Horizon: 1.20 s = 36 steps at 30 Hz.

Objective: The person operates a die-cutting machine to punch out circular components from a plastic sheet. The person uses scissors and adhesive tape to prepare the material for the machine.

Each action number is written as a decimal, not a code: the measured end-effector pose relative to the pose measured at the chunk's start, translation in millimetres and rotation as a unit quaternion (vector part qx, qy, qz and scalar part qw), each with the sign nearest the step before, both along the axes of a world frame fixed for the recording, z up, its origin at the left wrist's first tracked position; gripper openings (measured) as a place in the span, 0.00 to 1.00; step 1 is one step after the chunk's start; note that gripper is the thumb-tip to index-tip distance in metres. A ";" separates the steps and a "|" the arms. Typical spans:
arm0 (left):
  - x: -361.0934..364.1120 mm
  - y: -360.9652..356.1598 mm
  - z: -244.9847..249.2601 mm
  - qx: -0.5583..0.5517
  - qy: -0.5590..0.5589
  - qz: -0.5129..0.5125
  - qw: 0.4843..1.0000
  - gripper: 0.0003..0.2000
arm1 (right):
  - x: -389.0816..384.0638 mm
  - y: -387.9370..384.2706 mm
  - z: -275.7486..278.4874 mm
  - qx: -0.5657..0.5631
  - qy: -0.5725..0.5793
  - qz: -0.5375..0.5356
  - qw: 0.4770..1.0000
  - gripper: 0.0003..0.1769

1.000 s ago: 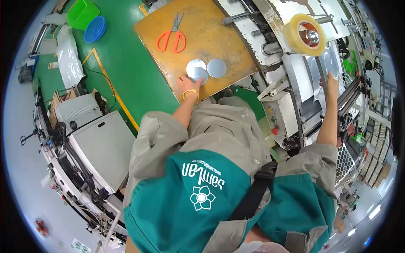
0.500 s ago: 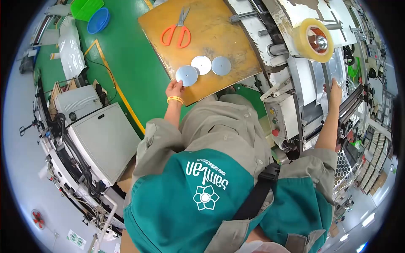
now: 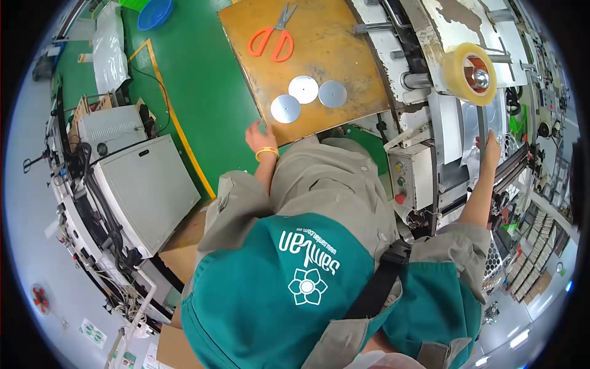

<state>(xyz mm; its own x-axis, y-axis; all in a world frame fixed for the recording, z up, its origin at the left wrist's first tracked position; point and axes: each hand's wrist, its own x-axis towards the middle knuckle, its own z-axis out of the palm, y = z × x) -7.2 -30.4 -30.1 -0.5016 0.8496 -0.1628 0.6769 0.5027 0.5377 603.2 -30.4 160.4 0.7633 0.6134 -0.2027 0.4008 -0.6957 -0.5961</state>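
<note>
My left hand [image 3: 261,138] is at the near left edge of the brown work board [image 3: 344,55], fingers apart and holding nothing. Just beyond it on the board lie three thin round discs with small centre holes: a grey-silver disc [image 3: 286,109], a white disc [image 3: 303,90] and another grey disc [image 3: 332,94]. Orange-handled scissors [image 3: 279,37] rest farther back with their blades slightly parted. At the machine on the right, my right hand [image 3: 490,150] is closed at the edge of a clear plastic sheet [image 3: 472,154], beside a metal bar; its fingertips are partly hidden.
A roll of clear tape [image 3: 470,74] is mounted on the machine. Below it sits a control box [image 3: 409,178] with coloured buttons. A white cabinet [image 3: 147,194] stands to the left, and a blue basin [image 3: 155,13] lies on the green floor.
My left hand has let go of the left disc and drawn back to the board's edge. The right hand stays at the machine. The view has shifted slightly.
</note>
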 end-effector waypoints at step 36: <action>35.5 15.2 -8.4 -0.192 0.215 -0.451 0.845 0.38 | -2.1 0.4 1.4 0.017 0.026 -0.013 0.999 0.27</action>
